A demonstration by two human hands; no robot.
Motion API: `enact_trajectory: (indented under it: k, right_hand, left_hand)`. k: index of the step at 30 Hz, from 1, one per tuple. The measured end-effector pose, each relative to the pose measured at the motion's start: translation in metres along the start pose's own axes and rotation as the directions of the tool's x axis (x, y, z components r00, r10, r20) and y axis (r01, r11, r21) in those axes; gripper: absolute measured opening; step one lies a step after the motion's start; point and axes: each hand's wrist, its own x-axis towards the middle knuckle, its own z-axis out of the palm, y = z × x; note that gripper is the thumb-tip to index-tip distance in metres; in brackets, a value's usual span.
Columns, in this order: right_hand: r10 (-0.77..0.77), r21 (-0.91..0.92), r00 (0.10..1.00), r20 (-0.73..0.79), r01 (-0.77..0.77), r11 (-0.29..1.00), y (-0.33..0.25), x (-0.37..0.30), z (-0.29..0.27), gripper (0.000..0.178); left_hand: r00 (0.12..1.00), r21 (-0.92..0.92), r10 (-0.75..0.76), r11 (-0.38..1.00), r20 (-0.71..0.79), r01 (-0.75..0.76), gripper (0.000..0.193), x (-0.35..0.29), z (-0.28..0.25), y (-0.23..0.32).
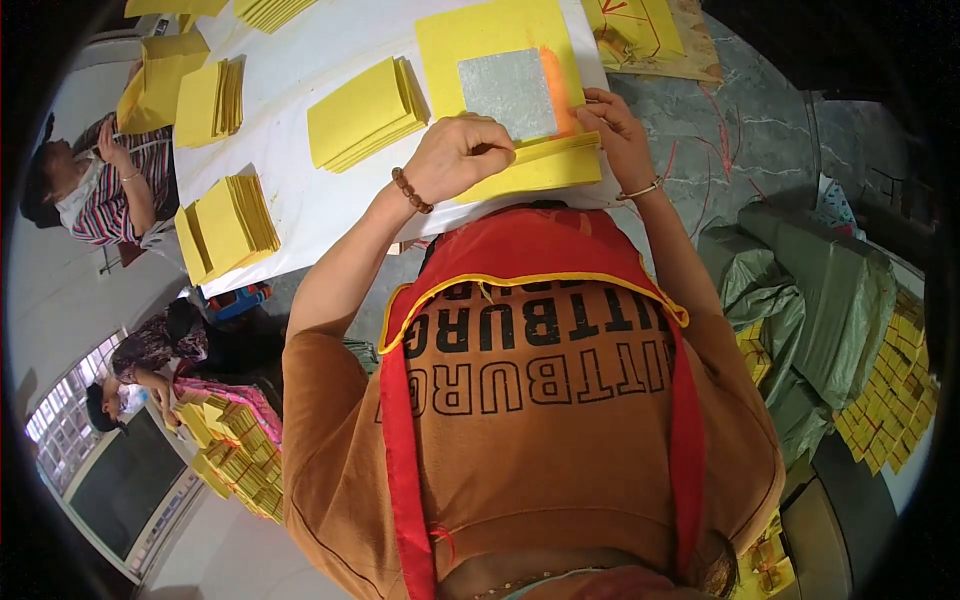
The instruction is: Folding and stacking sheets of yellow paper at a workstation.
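In front of me on the table lies a yellow paper sheet [445, 50] with a silver square [500, 90] and an orange stripe [556, 85] along its right side. Its near part is turned up in a fold [540, 172] at the table edge. My left hand [455, 158] is closed, thumb and curled fingers gripping the left end of the fold. At the other end my right hand [618, 138] pinches the paper between thumb and fingers. Left of the sheet, apart from my left hand, sits a folded yellow paper stack [362, 115].
More yellow stacks [228, 228] line the white table's [290, 190] left side. Two people [130, 180] are at the left, one near piled yellow bundles [235, 455]. Green wrapped bales [840, 310] stand on the right. Red strings [722, 150] lie on the floor.
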Motion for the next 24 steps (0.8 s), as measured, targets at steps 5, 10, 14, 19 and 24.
enact_trajectory:
  k: [5, 10, 14, 19, 24]
  right_hand:
    - [0.037, 0.039, 0.999, 0.019, -0.038, 0.999, -0.003, 0.001, 0.000, 0.021]
    - [-0.001, -0.016, 1.000, 0.026, 0.001, 1.000, -0.006, 0.000, -0.003, 0.027]
    - [0.049, -0.028, 0.999, 0.023, -0.049, 0.998, -0.013, 0.000, -0.003, 0.034]
    - [0.063, -0.006, 0.997, 0.039, -0.063, 0.998, -0.015, -0.001, -0.004, 0.034]
    - [-0.060, 0.015, 0.978, 0.201, 0.058, 0.998, -0.004, -0.002, -0.015, 0.033]
  left_hand:
    - [0.999, -0.047, -0.015, 0.999, 0.048, 0.018, 0.015, 0.003, -0.003, -0.003]
    - [0.985, -0.086, -0.096, 0.990, 0.144, 0.109, 0.011, 0.005, -0.006, -0.004]
    - [0.981, -0.126, -0.114, 0.983, 0.159, 0.134, 0.010, 0.005, -0.007, -0.005]
    - [0.978, -0.153, -0.113, 0.978, 0.173, 0.140, 0.011, 0.006, -0.008, -0.006]
    - [0.972, -0.189, -0.168, 0.962, 0.166, 0.199, 0.011, 0.006, -0.009, -0.007]
